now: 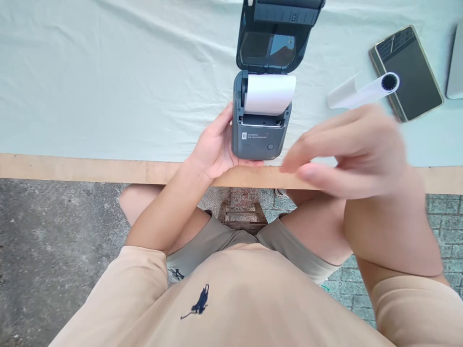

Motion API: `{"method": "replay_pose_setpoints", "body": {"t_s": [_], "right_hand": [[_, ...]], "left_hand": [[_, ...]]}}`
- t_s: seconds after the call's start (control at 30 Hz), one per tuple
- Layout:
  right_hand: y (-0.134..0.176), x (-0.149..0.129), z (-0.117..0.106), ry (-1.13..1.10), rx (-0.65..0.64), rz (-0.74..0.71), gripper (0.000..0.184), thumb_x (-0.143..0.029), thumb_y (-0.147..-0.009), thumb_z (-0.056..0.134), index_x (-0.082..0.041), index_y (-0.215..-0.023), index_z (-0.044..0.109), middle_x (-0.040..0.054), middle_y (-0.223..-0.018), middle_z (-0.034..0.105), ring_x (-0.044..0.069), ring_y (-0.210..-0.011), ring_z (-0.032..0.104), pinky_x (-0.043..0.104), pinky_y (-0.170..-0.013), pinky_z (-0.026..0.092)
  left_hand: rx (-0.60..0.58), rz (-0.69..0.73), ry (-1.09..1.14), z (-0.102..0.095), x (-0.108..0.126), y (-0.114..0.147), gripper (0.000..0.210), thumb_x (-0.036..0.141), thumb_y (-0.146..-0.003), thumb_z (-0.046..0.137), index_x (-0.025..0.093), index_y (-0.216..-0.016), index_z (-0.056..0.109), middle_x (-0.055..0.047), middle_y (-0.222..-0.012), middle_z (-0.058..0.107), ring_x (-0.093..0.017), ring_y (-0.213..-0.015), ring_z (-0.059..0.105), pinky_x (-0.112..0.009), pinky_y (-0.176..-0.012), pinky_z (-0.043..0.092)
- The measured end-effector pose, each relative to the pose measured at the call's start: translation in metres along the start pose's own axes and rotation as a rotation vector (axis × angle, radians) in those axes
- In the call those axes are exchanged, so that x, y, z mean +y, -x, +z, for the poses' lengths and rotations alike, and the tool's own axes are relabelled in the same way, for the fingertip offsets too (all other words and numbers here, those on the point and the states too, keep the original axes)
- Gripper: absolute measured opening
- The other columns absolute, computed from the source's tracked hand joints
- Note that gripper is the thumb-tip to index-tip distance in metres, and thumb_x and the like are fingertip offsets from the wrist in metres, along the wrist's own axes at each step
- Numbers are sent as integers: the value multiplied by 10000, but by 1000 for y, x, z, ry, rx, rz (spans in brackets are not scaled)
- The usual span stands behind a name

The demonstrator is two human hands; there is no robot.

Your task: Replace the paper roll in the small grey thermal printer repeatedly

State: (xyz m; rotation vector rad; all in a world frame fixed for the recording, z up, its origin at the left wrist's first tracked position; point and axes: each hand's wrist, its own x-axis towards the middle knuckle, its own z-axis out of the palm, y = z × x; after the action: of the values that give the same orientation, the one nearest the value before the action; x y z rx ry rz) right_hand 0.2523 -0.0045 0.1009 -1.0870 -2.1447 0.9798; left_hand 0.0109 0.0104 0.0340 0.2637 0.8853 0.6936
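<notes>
A dark grey portable label printer (pixel 259 140) rests in my left hand (pixel 217 144), the thumb along its left side and fingers beneath it. Its lid (pixel 277 41) is swung up and back. A white paper roll (pixel 270 94) sits in the printer's compartment. My right hand (pixel 354 154), smeared by motion, hovers to the right of the printer, apart from it. Its fingers are loosely curled, with a gap behind the thumb, and nothing shows between them. Beyond this hand lies another white paper roll (pixel 361 94) with a loose end and dark core.
A phone-like device (pixel 412 72) with a dark screen lies at the right, partly behind the loose roll. A grey object (pixel 456 67) is cut off by the right edge. Pale cloth (pixel 108 86) covers the table, whose wooden edge (pixel 72 168) runs in front of me.
</notes>
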Motion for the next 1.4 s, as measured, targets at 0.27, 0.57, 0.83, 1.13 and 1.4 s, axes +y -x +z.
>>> {"method": "replay_pose_setpoints", "body": {"t_s": [0.27, 0.57, 0.83, 1.13, 1.4], "right_hand": [[-2, 17, 11, 290, 145, 8, 204, -427, -1175, 809, -361, -1285, 968, 53, -1434, 979, 341, -992, 910, 507, -746, 627], [-18, 6, 19, 536, 121, 269, 126, -245, -1134, 771, -341, -1139, 854, 82, -1252, 943, 377, -1002, 847, 483, -708, 524], [-41, -17, 27, 744, 11, 390, 256, -120, -1035, 746, -313, -1145, 872, 96, -1101, 955, 415, -947, 880, 460, -639, 375], [1, 7, -24, 1, 380, 185, 217, -421, -958, 1017, -417, -1175, 1028, 46, -1134, 938, 383, -967, 867, 476, -567, 552], [24, 111, -16, -43, 410, 341, 384, -464, -828, 1176, -337, -905, 822, 1, -730, 710, 198, -524, 609, 412, -466, 483]], "left_hand": [[-45, 41, -83, -3, -4, 1, 619, 589, -1371, 371, 363, -1876, 650, -65, -1555, 947, -459, -1471, 951, -556, -924, 902], [-26, 123, -146, -2, -11, 6, 597, 500, -1352, 409, 380, -1902, 608, -67, -1408, 942, -383, -1177, 1012, -402, -627, 821], [17, 58, -127, -3, -9, 5, 641, 578, -1356, 375, 391, -1937, 572, -74, -1436, 949, -416, -1335, 992, -494, -846, 882], [-22, 36, -103, 1, -2, 2, 764, 581, -1360, 140, 308, -1960, 526, -99, -1328, 974, -399, -1132, 1020, -419, -603, 813], [-31, 36, -29, -4, -4, 1, 822, 680, -1359, 195, 296, -2044, 440, -121, -1407, 978, -377, -1029, 1008, -474, -667, 832]]}}
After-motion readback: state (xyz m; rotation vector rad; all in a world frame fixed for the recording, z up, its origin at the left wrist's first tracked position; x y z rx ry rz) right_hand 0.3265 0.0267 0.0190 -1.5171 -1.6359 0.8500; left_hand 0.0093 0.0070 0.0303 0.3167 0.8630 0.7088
